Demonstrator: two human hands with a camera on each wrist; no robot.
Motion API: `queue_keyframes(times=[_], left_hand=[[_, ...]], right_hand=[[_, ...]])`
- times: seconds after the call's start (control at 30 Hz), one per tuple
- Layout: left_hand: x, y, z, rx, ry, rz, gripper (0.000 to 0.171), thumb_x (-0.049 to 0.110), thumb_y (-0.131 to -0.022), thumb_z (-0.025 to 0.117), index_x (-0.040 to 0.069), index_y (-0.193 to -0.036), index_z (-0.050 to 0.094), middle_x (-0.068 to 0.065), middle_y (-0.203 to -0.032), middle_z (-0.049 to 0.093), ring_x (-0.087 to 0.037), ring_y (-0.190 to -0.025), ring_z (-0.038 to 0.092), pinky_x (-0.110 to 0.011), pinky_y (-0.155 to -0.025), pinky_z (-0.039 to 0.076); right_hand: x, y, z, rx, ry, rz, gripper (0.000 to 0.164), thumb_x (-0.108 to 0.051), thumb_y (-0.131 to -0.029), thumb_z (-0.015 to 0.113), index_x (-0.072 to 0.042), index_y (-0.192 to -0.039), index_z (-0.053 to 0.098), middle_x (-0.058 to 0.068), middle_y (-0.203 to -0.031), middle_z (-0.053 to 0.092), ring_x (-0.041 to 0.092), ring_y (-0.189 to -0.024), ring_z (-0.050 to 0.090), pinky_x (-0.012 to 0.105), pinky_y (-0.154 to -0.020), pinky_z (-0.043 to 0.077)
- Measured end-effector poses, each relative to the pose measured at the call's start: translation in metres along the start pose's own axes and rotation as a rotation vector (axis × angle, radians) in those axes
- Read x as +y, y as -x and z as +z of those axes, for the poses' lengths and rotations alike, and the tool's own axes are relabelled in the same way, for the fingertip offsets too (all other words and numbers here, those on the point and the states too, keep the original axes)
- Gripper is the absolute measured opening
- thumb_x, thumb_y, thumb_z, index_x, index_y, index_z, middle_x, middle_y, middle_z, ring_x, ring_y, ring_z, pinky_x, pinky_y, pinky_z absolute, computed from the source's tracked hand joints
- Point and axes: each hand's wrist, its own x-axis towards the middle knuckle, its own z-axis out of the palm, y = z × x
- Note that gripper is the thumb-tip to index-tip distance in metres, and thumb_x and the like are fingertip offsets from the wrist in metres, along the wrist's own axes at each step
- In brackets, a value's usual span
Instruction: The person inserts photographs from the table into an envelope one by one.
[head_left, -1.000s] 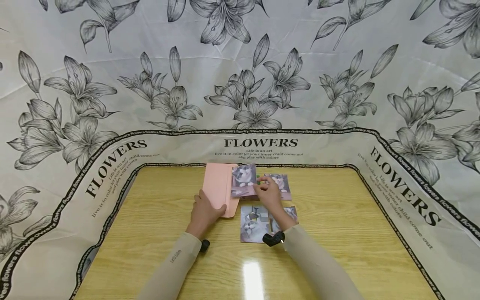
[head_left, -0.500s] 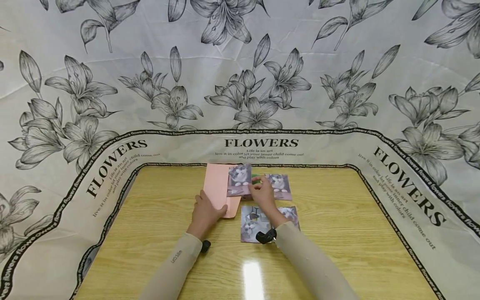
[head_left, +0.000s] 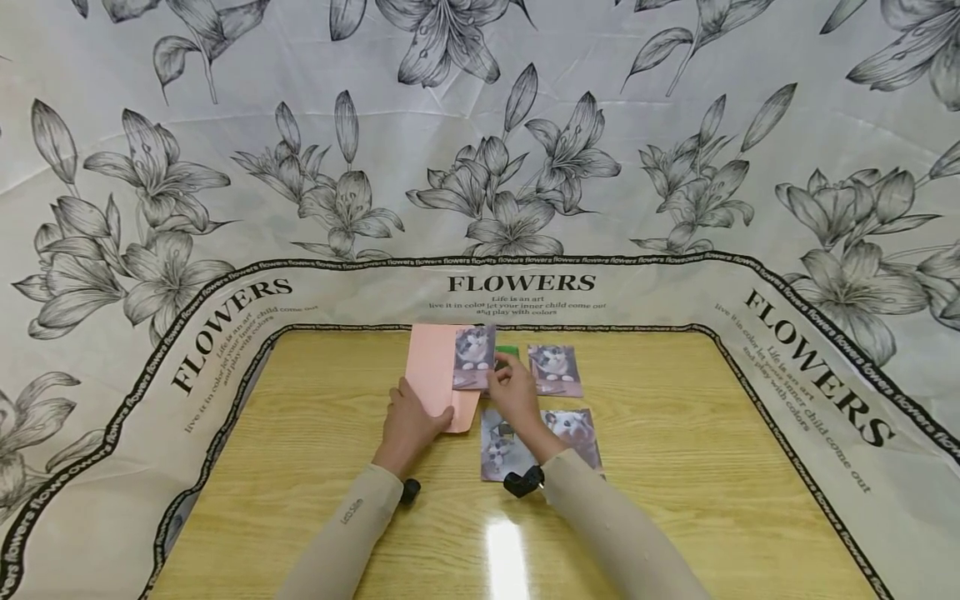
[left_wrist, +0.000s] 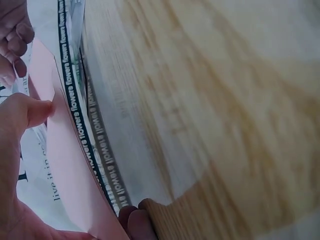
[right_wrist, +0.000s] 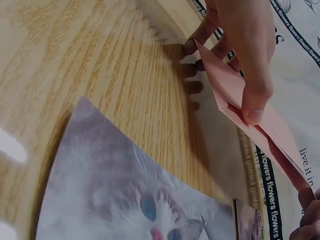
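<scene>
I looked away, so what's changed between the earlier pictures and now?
The right hand, pinching the cat card, moved it left at the pink envelope. Nothing was let go. The left hand still grips the envelope; the other cards stayed put.

Pink envelope [left_wrist: 70, 160] in the left hand [left_wrist: 9, 155], right hand [left_wrist: 12, 35] near its far end, wooden tabletop [left_wrist: 210, 120] behind.

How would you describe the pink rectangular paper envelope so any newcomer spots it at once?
Find the yellowish wood-grain table below the white floral cloth backdrop. Toward its far edge, near the middle, the left hand holds the pink rectangular paper envelope. Its plain pink surface sets it apart from the grey-purple printed animal cards nearby.
</scene>
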Motion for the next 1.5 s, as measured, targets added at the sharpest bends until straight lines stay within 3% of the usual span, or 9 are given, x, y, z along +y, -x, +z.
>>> queue_keyframes(times=[0.43, 0.67, 1.0, 1.3, 1.5], left_hand=[[-0.003, 0.004, 0.004, 0.019, 0.018, -0.003, 0.108, 0.050, -0.084, 0.086, -0.011, -0.152, 0.029, -0.033, -0.129, 0.047, -0.051, -0.108, 0.062, -0.060, -0.090, 0.056], [-0.001, 0.008, 0.005, 0.019, 0.036, 0.020, 0.108, 0.048, -0.085, 0.086, -0.012, -0.152, 0.028, -0.034, -0.126, 0.047, -0.048, -0.101, 0.063, -0.060, -0.085, 0.058], [-0.002, 0.006, 0.007, 0.038, 0.020, 0.030, 0.102, 0.048, -0.084, 0.086, -0.012, -0.147, 0.032, -0.031, -0.121, 0.048, -0.044, -0.093, 0.063, -0.057, -0.082, 0.058], [0.000, 0.008, 0.005, 0.066, 0.023, 0.037, 0.095, 0.046, -0.083, 0.087, -0.012, -0.140, 0.038, -0.030, -0.115, 0.050, -0.044, -0.089, 0.064, -0.057, -0.079, 0.058], [-0.001, 0.007, 0.004, 0.064, 0.016, 0.022, 0.096, 0.046, -0.083, 0.087, -0.012, -0.142, 0.037, -0.030, -0.116, 0.049, -0.045, -0.091, 0.064, -0.058, -0.079, 0.058]], right_hand=[[0.007, -0.006, 0.016, -0.056, -0.004, -0.023, 0.042, -0.005, -0.101, 0.072, -0.001, -0.142, 0.062, 0.009, -0.084, 0.072, 0.015, -0.067, 0.062, 0.028, -0.059, 0.050], [0.001, -0.008, 0.026, -0.068, 0.056, 0.001, 0.039, -0.015, -0.099, 0.077, -0.006, -0.136, 0.069, 0.008, -0.092, 0.079, 0.022, -0.083, 0.072, 0.032, -0.067, 0.057], [-0.005, -0.013, 0.039, -0.103, 0.086, 0.041, 0.033, -0.015, -0.100, 0.075, -0.005, -0.132, 0.071, 0.015, -0.109, 0.079, 0.030, -0.100, 0.075, 0.038, -0.076, 0.062], [-0.011, -0.014, 0.045, -0.113, 0.130, 0.014, 0.032, -0.014, -0.099, 0.072, -0.003, -0.129, 0.075, 0.010, -0.100, 0.080, 0.027, -0.092, 0.075, 0.041, -0.081, 0.060], [-0.012, -0.013, 0.046, -0.109, 0.122, 0.003, 0.031, -0.014, -0.100, 0.071, -0.004, -0.129, 0.073, 0.010, -0.098, 0.075, 0.025, -0.087, 0.070, 0.040, -0.077, 0.056]])
